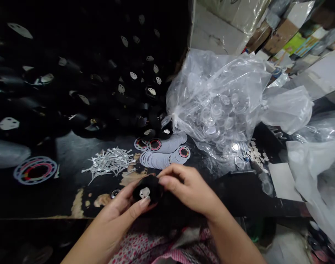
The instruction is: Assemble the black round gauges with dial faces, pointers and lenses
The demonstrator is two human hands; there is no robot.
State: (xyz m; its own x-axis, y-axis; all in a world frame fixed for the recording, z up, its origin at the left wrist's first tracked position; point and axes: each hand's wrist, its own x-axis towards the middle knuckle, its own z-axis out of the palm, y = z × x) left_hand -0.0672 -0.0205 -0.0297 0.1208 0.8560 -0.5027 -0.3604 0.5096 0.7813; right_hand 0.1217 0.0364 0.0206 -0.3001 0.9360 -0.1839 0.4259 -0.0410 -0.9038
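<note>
In the head view a black round housing (153, 185) with a small pale plate (144, 192) on its face is held over the table's front edge. My left hand (126, 205) is wrapped round it from the left, thumb close to the plate. At its upper right rim, my right hand (181, 185) has thumb and fingers pinched together; any small piece between them is hidden. Just beyond the hands lie rows of printed grey dial discs (156, 160), overlapping one another. A heap of thin white needle-like pieces (109, 162) lies to their left.
Many black housings (115, 106) are piled at the back left. A clear plastic bag of transparent round covers (217, 110) stands at the back right. Two larger dial discs (35, 170) lie at left. Small pale pieces (257, 154) and a white card (284, 181) lie at right.
</note>
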